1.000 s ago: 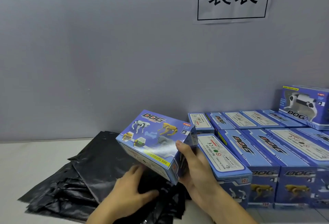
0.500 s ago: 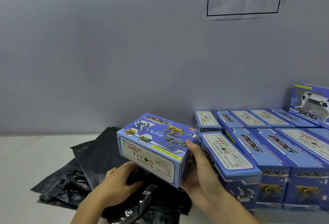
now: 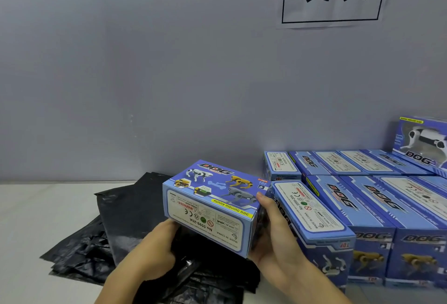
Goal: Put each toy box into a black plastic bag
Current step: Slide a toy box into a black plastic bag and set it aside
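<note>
Two hands are working at the lower centre of the frame, where one toy box [image 3: 212,207] is being held up over the pile of black bags [image 3: 125,226]. The right hand [image 3: 278,238] is gripping the box by its right end, thumb curled onto the top edge and fingers wrapped behind, probably so the opposite end stays free to go into a bag first. The left hand [image 3: 154,253] is sitting below the box's lower left corner, fingers curled down into the black plastic; it looks to be pinching the top bag to find or lift its mouth, though the opening itself is hidden.

The box is tilting slightly, its picture face looking up and its warning-label side facing the viewer. Its long axis is running left to right across the frame, sloping down toward the right, and the print is reading upside down from here.

At the right of the frame, the remaining boxes [image 3: 362,207] are lying packed in rows, close by for the right hand
</note>
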Demonstrator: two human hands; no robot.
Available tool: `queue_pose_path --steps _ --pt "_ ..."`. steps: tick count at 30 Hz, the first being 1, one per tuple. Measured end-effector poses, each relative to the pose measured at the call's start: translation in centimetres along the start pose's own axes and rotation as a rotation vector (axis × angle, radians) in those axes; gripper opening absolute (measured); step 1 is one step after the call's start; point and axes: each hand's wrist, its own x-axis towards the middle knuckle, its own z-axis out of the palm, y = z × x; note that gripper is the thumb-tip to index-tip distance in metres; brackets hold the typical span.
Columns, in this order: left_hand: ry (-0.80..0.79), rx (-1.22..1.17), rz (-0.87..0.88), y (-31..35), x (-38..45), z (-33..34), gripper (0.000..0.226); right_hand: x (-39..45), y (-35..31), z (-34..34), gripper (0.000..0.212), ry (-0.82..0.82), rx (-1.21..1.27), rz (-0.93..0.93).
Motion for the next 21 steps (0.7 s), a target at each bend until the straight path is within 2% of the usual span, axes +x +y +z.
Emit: queue_pose_path --steps 6,10,12,14,16,18,20,21 --pt "0.266 -0.043 -0.005 -0.4 -0.1 -1.2 0.036 0.1 0.1 -0.3 0.045 0.012 0.013 -0.038" --pt "0.391 -0.071 -0.006 -0.1 -0.3 -1.7 0.021 0.2 0.1 -0.5 0.053 -0.001 0.029 -0.07" --pt "0.449 -0.106 -0.013 0.2 -0.4 -2.0 0.025 0.2 0.0 -0.6 0.055 -0.014 0.024 -0.076" --pt "0.491 -0.166 -0.028 0.4 -0.6 -2.4 0.049 0.2 0.1 -0.7 0.058 -0.014 0.01 -0.062" --pt "0.508 -0.203 -0.032 0.5 -0.7 -2.5 0.062 0.3 0.0 -0.9 0.062 -0.015 -0.001 -0.022" --pt "0.499 -0.217 -0.043 0.6 -0.9 -2.5 0.06 0.3 -0.1 -1.0 0.065 -0.025 -0.014 0.036" --pt "0.502 -0.249 -0.029 0.6 -1.1 -2.6 0.042 0.3 -0.3 -1.1 0.065 -0.046 -0.05 0.086" --pt "0.503 -0.294 -0.039 0.5 -1.1 -2.7 0.042 0.4 -0.3 -1.1 0.063 -0.059 -0.07 0.097"
